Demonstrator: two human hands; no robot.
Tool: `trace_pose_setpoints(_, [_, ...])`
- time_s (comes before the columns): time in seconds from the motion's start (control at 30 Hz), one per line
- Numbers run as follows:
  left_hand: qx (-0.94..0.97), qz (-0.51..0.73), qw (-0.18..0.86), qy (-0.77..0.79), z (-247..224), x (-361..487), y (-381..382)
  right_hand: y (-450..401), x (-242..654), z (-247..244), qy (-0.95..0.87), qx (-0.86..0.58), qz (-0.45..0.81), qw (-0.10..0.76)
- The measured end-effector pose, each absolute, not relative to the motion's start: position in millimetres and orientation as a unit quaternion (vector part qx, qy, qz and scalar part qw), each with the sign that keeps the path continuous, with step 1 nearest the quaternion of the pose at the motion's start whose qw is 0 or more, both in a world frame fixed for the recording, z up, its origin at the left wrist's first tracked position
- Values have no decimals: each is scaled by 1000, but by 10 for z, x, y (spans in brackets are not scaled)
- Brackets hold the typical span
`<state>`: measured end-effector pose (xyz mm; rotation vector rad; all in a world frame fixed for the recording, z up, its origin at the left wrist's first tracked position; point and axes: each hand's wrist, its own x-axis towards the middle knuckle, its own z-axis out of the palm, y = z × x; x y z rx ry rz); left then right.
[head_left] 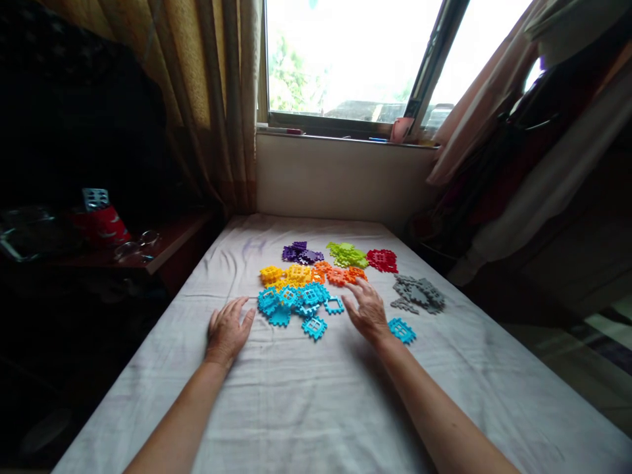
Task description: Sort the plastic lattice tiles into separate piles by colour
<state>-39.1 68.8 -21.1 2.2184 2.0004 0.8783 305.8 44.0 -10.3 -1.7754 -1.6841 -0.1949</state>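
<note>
My left hand [230,332] rests on the white sheet, fingers apart, just left of a pile of blue interlocking plastic tiles [289,297]. My right hand [366,308] has its fingers stretched over the right side of the piles, near a blue square frame piece [334,305] and the orange tiles [340,273]; nothing shows in it. One blue tile [315,327] lies in front of the pile, and another blue tile [402,330] is right of my right wrist. Yellow tiles [296,273] sit behind the blue ones.
Farther back are purple tiles [301,253], green tiles [347,254] and red tiles [382,260]. Grey tiles [419,293] lie to the right. A dark side table [172,240] with a red cup [101,226] and glasses stands at left. Clothes [533,158] hang at right.
</note>
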Motion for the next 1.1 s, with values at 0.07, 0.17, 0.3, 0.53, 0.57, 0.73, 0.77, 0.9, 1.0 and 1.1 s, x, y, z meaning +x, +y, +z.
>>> trace_pose_setpoints(0.07, [720,279,11,635,-209,-363,671,210,3486,-236,-611,-728,-80,301])
trace_pose_setpoints(0.17, [762,260,12,593,-209,-328,636,29,3812,-401,-591,-756,-67,273])
trace_pose_setpoints(0.3, [819,232,34,524,-201,-323,588,257,3480,-425,-604,-745,-25,282])
trace_pose_setpoints(0.53, [803,298,46,514,-151,-357,568,929,2170,-237,-641,-684,52,344])
trace_pose_setpoints(0.57, [792,311,46,523,-143,-364,574,952,2042,-220,-654,-669,65,348])
trace_pose_setpoints(0.73, [755,326,56,567,-122,-416,619,903,2012,-109,-738,-577,46,347])
trace_pose_setpoints(0.77, [753,325,61,568,-121,-428,628,889,2151,-66,-745,-571,32,343])
trace_pose_setpoints(0.9, [749,330,71,571,-120,-465,657,848,3130,146,-686,-641,-12,344])
trace_pose_setpoints(1.0, [726,328,61,602,-123,-481,684,775,4063,239,-583,-733,-50,346])
trace_pose_setpoints(1.1, [705,325,30,629,-154,-493,724,692,4849,198,-443,-836,-85,313])
